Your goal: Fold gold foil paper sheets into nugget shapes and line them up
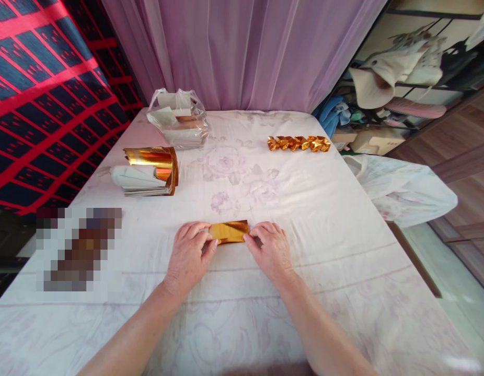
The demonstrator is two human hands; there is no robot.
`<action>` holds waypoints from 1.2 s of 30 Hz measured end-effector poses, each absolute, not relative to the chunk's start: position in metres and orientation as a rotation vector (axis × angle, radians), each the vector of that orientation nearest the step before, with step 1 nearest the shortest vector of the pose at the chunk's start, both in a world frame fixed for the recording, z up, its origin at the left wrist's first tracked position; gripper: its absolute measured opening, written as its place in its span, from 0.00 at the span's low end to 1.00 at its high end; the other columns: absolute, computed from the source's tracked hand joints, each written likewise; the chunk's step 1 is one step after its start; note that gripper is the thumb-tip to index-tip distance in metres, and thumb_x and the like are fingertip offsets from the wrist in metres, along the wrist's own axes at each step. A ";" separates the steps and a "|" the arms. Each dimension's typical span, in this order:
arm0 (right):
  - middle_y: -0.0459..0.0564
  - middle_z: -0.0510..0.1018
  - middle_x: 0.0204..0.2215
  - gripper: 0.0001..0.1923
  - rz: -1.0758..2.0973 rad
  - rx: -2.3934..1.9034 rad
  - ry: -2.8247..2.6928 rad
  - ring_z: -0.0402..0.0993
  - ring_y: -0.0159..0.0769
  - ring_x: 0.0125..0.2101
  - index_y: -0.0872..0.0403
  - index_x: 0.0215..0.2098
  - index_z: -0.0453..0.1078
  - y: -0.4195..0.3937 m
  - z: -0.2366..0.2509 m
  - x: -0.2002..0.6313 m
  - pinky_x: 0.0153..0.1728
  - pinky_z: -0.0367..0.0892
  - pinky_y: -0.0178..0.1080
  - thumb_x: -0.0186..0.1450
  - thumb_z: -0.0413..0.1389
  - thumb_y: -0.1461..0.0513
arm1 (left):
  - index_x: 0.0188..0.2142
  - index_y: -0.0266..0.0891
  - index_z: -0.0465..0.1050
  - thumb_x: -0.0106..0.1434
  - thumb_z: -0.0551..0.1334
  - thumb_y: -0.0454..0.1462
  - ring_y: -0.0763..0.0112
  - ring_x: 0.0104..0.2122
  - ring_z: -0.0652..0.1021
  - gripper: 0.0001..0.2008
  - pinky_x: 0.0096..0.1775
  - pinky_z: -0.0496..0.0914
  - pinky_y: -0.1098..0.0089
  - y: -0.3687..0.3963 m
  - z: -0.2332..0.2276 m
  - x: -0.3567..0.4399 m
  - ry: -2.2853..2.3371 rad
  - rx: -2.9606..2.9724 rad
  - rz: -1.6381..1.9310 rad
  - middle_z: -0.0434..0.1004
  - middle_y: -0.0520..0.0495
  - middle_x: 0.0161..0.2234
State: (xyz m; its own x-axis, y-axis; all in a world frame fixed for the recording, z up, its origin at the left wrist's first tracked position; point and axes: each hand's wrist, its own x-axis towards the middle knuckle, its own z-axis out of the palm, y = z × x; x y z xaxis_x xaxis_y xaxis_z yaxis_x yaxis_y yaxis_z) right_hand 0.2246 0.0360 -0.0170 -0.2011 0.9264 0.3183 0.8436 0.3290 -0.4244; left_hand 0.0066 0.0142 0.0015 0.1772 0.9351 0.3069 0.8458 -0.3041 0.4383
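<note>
A small folded strip of gold foil paper (229, 231) lies on the white floral cloth (242, 303) in front of me. My left hand (190, 249) pinches its left end and my right hand (270, 246) pinches its right end, both pressing it against the cloth. A stack of gold foil sheets (148, 171), its top sheets curled up, lies to the far left. A row of folded gold foil pieces (299, 143) sits at the far right of the surface.
A clear plastic bag with paper packs (180, 120) stands at the back left. A pixelated patch (78, 248) covers the near left. A purple curtain (242, 47) hangs behind. White bedding (402, 188) and cluttered shelves (402, 68) lie right.
</note>
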 end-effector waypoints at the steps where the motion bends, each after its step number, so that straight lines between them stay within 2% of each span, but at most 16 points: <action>1: 0.48 0.77 0.32 0.12 0.215 -1.548 -2.074 0.70 0.39 0.35 0.51 0.27 0.72 0.036 -0.017 0.224 0.36 0.58 0.40 0.67 0.56 0.57 | 0.29 0.41 0.71 0.66 0.57 0.37 0.58 0.47 0.74 0.09 0.51 0.68 0.51 0.014 0.001 0.007 1.747 2.271 0.792 0.76 0.43 0.45; 17: 0.48 0.77 0.32 0.11 0.139 -1.624 -2.055 0.69 0.39 0.34 0.51 0.27 0.70 0.034 -0.017 0.220 0.35 0.55 0.40 0.66 0.57 0.58 | 0.26 0.40 0.68 0.64 0.60 0.36 0.56 0.50 0.72 0.09 0.53 0.67 0.51 0.015 -0.004 0.006 1.794 2.224 0.764 0.74 0.42 0.46; 36: 0.47 0.77 0.32 0.10 0.138 -1.652 -2.062 0.68 0.38 0.34 0.51 0.26 0.70 0.033 -0.016 0.218 0.35 0.53 0.39 0.65 0.59 0.59 | 0.22 0.41 0.68 0.60 0.63 0.34 0.56 0.49 0.74 0.10 0.53 0.67 0.52 0.017 -0.002 0.009 1.863 2.150 0.761 0.75 0.43 0.46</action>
State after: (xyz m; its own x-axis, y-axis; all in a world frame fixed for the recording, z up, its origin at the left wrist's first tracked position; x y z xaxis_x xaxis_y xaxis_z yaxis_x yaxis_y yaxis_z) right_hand 0.2184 0.0329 -0.0162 -0.1468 0.9394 0.3098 0.8897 0.2623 -0.3737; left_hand 0.0088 0.0170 -0.0023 0.0753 0.9653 0.2501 0.8644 -0.1882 0.4662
